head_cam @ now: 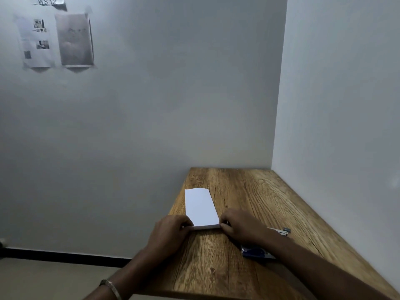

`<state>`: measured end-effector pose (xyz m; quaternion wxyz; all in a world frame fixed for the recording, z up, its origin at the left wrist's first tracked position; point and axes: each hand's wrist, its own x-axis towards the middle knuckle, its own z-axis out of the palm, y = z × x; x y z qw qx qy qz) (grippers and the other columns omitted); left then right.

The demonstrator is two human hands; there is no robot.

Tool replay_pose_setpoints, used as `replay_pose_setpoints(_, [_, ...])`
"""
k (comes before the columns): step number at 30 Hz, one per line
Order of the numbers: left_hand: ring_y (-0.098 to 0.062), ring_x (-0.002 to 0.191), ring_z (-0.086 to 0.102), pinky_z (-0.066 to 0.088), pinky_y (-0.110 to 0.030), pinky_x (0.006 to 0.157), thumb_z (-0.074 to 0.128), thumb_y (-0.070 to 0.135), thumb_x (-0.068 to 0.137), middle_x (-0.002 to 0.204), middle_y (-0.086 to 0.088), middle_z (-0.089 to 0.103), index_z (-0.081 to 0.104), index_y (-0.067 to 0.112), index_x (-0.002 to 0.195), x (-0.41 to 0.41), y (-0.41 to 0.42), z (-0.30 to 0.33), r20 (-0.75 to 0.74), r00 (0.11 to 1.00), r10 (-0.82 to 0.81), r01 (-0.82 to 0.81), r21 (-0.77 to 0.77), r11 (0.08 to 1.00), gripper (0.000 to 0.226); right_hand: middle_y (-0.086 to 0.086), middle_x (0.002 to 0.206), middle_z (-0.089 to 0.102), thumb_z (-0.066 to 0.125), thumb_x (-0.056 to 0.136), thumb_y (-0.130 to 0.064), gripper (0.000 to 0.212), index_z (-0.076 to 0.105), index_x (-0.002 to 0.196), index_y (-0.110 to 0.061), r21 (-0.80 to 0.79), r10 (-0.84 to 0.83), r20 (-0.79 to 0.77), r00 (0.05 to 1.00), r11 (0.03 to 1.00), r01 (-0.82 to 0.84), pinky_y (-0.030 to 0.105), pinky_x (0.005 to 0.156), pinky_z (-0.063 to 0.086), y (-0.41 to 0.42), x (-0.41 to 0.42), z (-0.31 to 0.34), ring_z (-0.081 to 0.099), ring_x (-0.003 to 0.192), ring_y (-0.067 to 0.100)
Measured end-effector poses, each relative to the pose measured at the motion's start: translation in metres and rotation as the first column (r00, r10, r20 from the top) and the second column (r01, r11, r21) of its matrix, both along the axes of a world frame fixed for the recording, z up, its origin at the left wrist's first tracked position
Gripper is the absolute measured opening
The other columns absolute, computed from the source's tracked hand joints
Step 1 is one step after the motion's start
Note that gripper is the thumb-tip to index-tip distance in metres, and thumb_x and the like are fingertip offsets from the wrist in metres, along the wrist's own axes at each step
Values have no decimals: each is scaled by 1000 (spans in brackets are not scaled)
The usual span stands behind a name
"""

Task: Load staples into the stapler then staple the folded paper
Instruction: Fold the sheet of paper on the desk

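Note:
A white folded paper (pixel 201 206) lies lengthwise on the wooden table (pixel 249 191), its near edge turned up in a small fold. My left hand (pixel 171 229) pinches the left corner of that near fold. My right hand (pixel 242 226) pinches the right corner. To the right, partly hidden behind my right forearm, lies the stapler (pixel 281 231), of which only a metal and dark tip shows. A blue staple box (pixel 256 253) lies below it, half covered by my forearm.
The table stands in a corner, with a white wall along its far and right edges. Its left edge drops to the floor. Printed sheets (pixel 56 40) hang on the wall at upper left.

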<state>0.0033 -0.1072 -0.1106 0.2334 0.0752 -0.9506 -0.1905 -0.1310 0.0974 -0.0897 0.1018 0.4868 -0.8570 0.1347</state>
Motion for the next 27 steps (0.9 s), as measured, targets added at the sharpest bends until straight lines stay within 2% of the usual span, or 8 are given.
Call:
replay_pose_setpoints(5, [-3,93,63,56,-30,84,61,31,94,103,13,72,72,29,106,-4,0,0,2,1000,31,-31,54,998,16,-1,103,63,54,98,-32,21,68,104,-17,-5,-7,69,998,1000,7,24,71,42,-2,-5,1,52,84,8])
replay_pose_setpoints(10, [-5,92,62,55,-30,83,61,29,95,103,10,70,71,27,102,-9,-4,4,33,998,57,-61,119,991,13,-5,96,56,52,99,-33,24,67,98,-14,-1,-37,124,992,999,37,18,60,33,-8,-8,1,46,73,2])
replay_pose_setpoints(16, [-4,86,60,50,-23,77,63,28,93,104,6,72,73,23,103,-18,-9,7,88,993,78,-90,144,985,15,9,96,66,52,98,-34,31,67,92,-7,48,-112,192,975,993,105,30,65,44,-14,-10,2,58,77,17])
replay_pose_setpoints(20, [-1,82,60,47,-17,71,66,27,90,105,4,74,75,20,105,-23,-10,8,103,991,87,-102,158,982,19,11,94,69,53,97,-33,30,68,89,-9,67,-144,244,959,989,132,26,57,39,-18,-13,3,57,69,13])
replay_pose_setpoints(27, [1,73,57,38,-9,59,69,28,88,104,4,76,77,19,105,-28,-10,8,99,988,122,-137,159,978,21,11,89,71,58,91,-31,28,70,87,-7,64,-186,287,940,982,175,27,55,40,-22,-16,4,58,68,15])
